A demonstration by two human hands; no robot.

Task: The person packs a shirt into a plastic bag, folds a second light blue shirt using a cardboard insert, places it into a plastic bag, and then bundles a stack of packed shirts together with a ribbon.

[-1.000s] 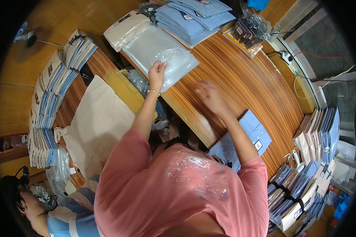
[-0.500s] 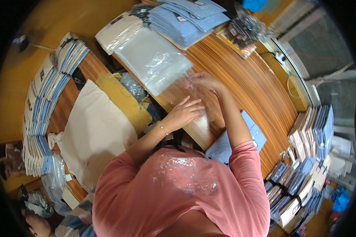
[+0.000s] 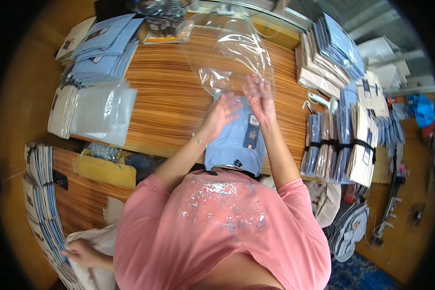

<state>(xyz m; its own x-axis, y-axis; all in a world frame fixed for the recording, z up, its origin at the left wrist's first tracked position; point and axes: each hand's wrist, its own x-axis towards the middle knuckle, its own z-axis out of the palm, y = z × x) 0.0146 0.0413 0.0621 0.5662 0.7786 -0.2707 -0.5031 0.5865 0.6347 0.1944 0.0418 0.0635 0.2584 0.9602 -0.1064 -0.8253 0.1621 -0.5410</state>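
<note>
A large clear plastic bag (image 3: 237,48) billows above the wooden table, its near end at my hands. My right hand (image 3: 262,104) has its raised fingers at this near end, partly behind the shiny film, and appears to grip it. Blurred by motion, my left hand (image 3: 223,115) has its fingers apart beside the bag's near left corner. Beneath both hands a folded light-blue shirt (image 3: 229,147) lies at the table's front edge. A dark hang tag (image 3: 252,131) rests on its right side.
Stacked blue shirts (image 3: 101,48) and flat clear bags (image 3: 104,113) lie at left. Folded garments (image 3: 324,63) and a strapped row of bagged ones (image 3: 338,145) stand at right. At lower left, a co-worker's hand (image 3: 82,253) holds beige cloth (image 3: 94,237).
My view has turned rightward. The plastic bag has gone from crumpled near my hands to spread out and puffed up beyond them. The blue shirt now lies directly under my hands.
</note>
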